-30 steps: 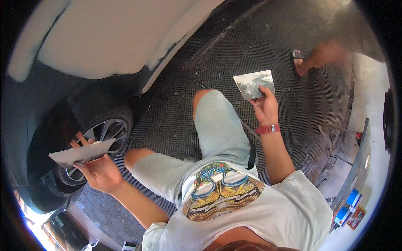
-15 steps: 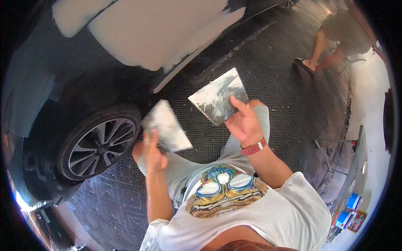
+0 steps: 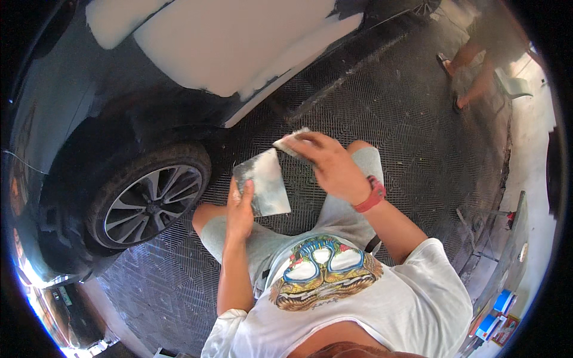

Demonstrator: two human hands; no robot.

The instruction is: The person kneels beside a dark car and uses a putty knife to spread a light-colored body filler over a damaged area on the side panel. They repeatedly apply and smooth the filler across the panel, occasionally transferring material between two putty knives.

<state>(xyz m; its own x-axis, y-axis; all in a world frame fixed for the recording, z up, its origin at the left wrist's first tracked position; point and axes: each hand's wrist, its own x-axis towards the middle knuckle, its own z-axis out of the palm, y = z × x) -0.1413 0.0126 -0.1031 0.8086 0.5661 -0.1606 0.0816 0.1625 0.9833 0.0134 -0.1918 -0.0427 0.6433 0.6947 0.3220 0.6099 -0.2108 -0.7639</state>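
My left hand [image 3: 240, 216] grips a flat square putty spreader [image 3: 265, 184] by its left edge, thumb on top. Whitish paste and dark streaks are smeared over its face. Just above and to the right, my right hand [image 3: 335, 170] is closed on a second flat spreader [image 3: 289, 143], palm turned down. That one is tilted and mostly covered by my fingers; its near edge is close to the top corner of the left spreader, and I cannot tell whether they touch. Beyond them, a dark car [image 3: 161, 110] bears broad smooth patches of pale filler [image 3: 233, 48] on its side.
The car's wheel [image 3: 152, 203] stands close to my left knee. Black ridged mats [image 3: 412, 149] cover the floor. At the far right another person's legs [image 3: 477, 83] stand near a pale stool [image 3: 514, 85]. Blue-and-white containers [image 3: 496, 313] sit by the right wall beside a narrow bench [image 3: 507, 256].
My right hand has turned over from palm up to palm down, tipping its spreader and moving it left toward the other. My left spreader has shifted slightly right. The other person's legs have moved.
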